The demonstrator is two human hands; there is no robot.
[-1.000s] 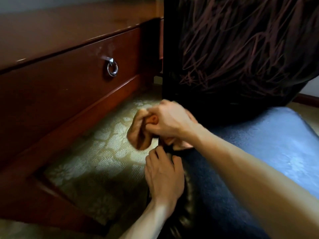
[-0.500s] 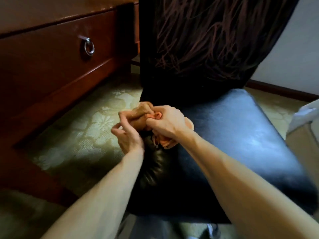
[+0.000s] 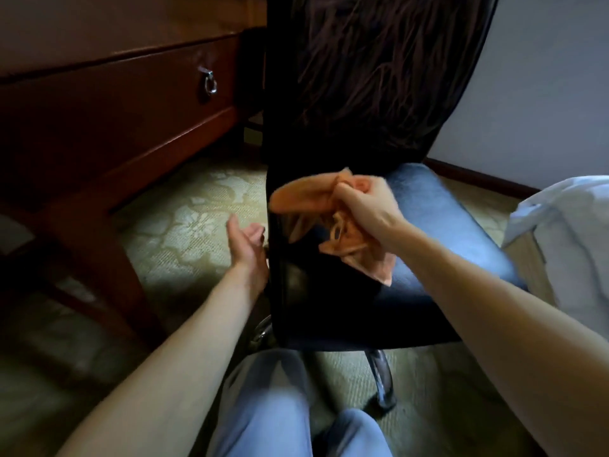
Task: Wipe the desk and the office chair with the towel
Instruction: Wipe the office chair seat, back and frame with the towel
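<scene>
At far left stood the dark wooden tabletop (image 3: 99, 24), with one drawer (image 3: 115, 103) under it carrying one ring pull (image 3: 210, 84). A patterned carpet (image 3: 184, 225) lay between it and the chair. The left grip (image 3: 245, 240) hung released, palm turned up and fingers relaxed, holding nothing, just beside the left edge of the seat; whether the wrist touched that edge could not be told.

The one towel (image 3: 298, 199), orange and thin, was held in the air over the front left of the seat, one part bunched out to the left and loose corners dangling below. The right grip (image 3: 365, 206) was clenched around its gathered middle.

The cloth looked light, soft and limp, so it would likely flop and fold on itself. Taking hold with a flat palm over a folded pad should wipe better than a bunched fist.

The one office chair (image 3: 454, 232) had a smooth, dark padded seat, probably slick under the cloth, and a tall back. At far right lay pale fabric (image 3: 566, 225), unidentified.

Count: one towel, one chair, one desk, two grips.
</scene>
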